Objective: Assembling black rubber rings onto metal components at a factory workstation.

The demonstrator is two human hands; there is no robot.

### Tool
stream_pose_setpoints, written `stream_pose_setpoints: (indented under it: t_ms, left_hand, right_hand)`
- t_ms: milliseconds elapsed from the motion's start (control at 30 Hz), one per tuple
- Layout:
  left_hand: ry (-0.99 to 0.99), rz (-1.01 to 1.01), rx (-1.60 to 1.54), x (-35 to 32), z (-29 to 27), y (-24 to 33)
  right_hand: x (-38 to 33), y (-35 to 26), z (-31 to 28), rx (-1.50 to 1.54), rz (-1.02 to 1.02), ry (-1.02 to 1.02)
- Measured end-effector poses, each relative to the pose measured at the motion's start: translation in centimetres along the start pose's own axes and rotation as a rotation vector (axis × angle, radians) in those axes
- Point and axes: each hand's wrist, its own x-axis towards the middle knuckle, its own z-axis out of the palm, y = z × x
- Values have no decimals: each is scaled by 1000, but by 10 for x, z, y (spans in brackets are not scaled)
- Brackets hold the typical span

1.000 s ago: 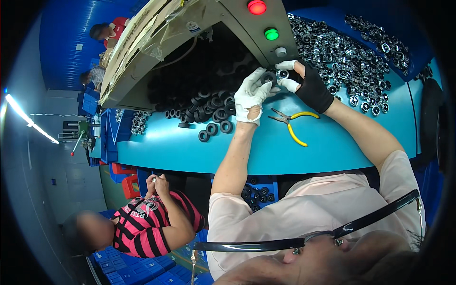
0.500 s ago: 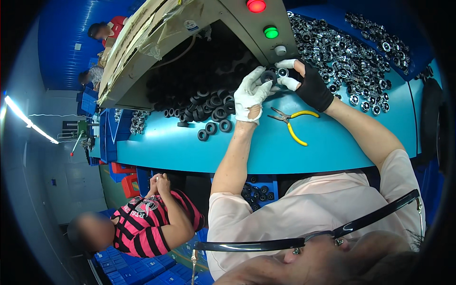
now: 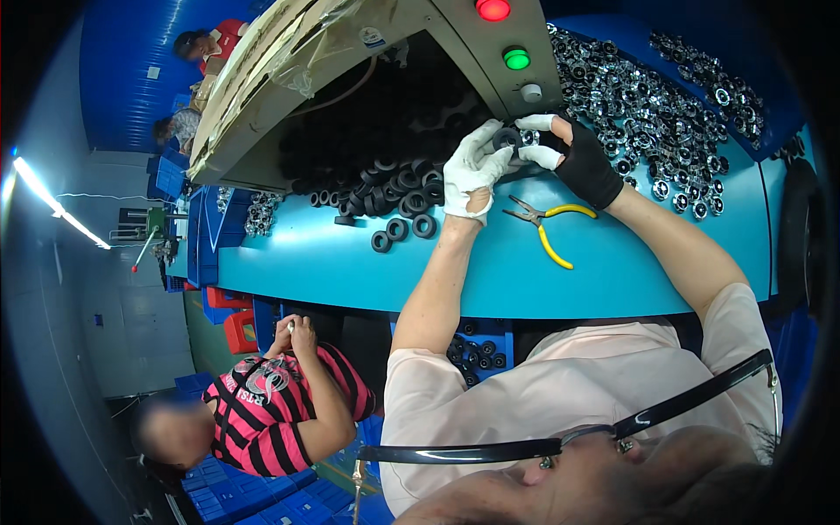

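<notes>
Head view. The left hand (image 3: 472, 171), in a white glove, and the right hand (image 3: 573, 157), in a black fingerless glove with white fingertips, met over the far part of the blue table (image 3: 332, 262). Both were closed on one black ring (image 3: 507, 138) held between them: the left fingers pinched its left side, the right fingertips its right side. The ring stood on edge, its open face turned toward the camera and its axis running roughly toward the person. Neither hand was clearly nearer; the ring sat in the gap between the two.

Directly behind the ring stood the grey machine housing (image 3: 455, 61) with its red lamp (image 3: 493, 9) and green lamp (image 3: 516, 59), leaving little room on that side. To the left lay a heap of black rings (image 3: 394, 197); to the right, a spread of metal parts (image 3: 639, 114). Yellow-handled pliers (image 3: 547, 223) lay just below the hands. Open table remained toward the near edge. A second person in a striped shirt (image 3: 280, 411) sat well apart, lower left.
</notes>
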Motion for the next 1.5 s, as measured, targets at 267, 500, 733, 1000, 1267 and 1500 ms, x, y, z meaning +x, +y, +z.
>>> stream_pose_setpoints:
  t_ms: [267,500,733,1000,1267,1500]
  left_hand:
    - [6,28,36,2,-2,-3]
    - [-31,-145,-225,2,-6,1]
    - [-368,-337,-872,5,-20,-2]
    - [-608,-278,-1010,8,-26,-9]
    - [-121,-211,-295,10,-10,1]
    - [-71,-102,33,4,-9,-9]
  right_hand:
    - [2,0,-1,-79,-6,-5]
    - [2,-1,1,-81,-66,32]
    - [0,-29,11,3,-279,-28]
    - [-1,-44,4,59,-163,-47]
    - [5,-24,-2,-284,-247,32]
    - [8,-17,5,-545,-359,-25]
